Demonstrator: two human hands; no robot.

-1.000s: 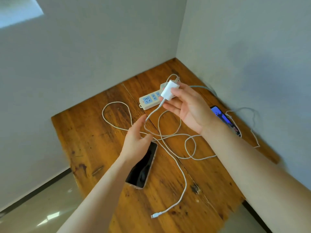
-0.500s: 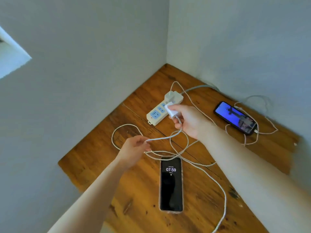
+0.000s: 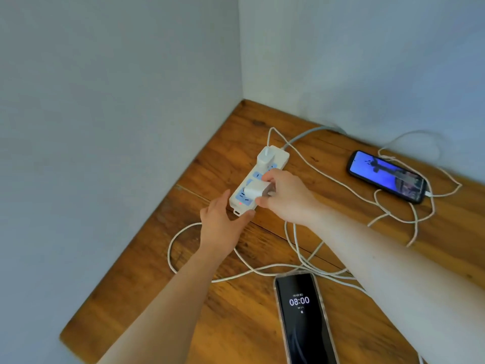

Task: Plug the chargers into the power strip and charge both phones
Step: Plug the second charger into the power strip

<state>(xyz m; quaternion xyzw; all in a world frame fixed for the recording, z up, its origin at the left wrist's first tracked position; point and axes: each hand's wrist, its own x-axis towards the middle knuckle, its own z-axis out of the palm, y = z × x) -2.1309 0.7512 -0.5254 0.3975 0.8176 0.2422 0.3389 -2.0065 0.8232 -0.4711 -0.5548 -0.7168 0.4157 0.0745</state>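
A white power strip point(image 3: 278, 156) with blue sockets and a lit red lamp lies near the table's corner. One white charger point(image 3: 265, 156) is plugged in at its far end. My right hand point(image 3: 284, 198) grips a second white charger point(image 3: 254, 191) over the strip's near sockets. My left hand point(image 3: 221, 224) rests against the strip's near end, thumb and fingers spread around it. A phone with a blue screen point(image 3: 387, 176) lies far right with a cable at its end. A second phone point(image 3: 301, 316) showing 08:00 lies near me with no cable seen in it.
White cables point(image 3: 393, 216) loop across the wooden table point(image 3: 147, 279) between the strip and both phones. Grey walls meet right behind the strip. The table's left edge drops off diagonally beside my left arm.
My left hand has let go of the cable and moved up against the strip's near end. My right hand has brought the charger down over the near sockets. The view has moved closer.
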